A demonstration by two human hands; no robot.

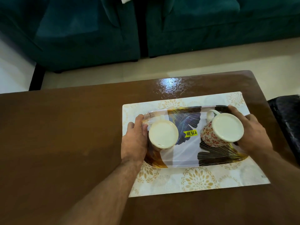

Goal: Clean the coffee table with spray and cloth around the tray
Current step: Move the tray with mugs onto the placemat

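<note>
A patterned tray (186, 153) with dark and gold leaf prints lies on a white and gold placemat (194, 179) on the brown coffee table (65, 135). Two mugs stand upside down on the tray: a pale mug (163, 133) at the left and a red-flowered mug (222, 127) at the right. My left hand (135, 138) grips the tray's left end, touching the pale mug. My right hand (253, 132) grips the tray's right end beside the flowered mug. No spray bottle or cloth is in view.
A wet, shiny patch (172, 86) lies on the table just beyond the placemat. A teal sofa (113, 30) stands across a strip of pale floor (146, 65). A dark object (287, 120) sits off the table's right edge.
</note>
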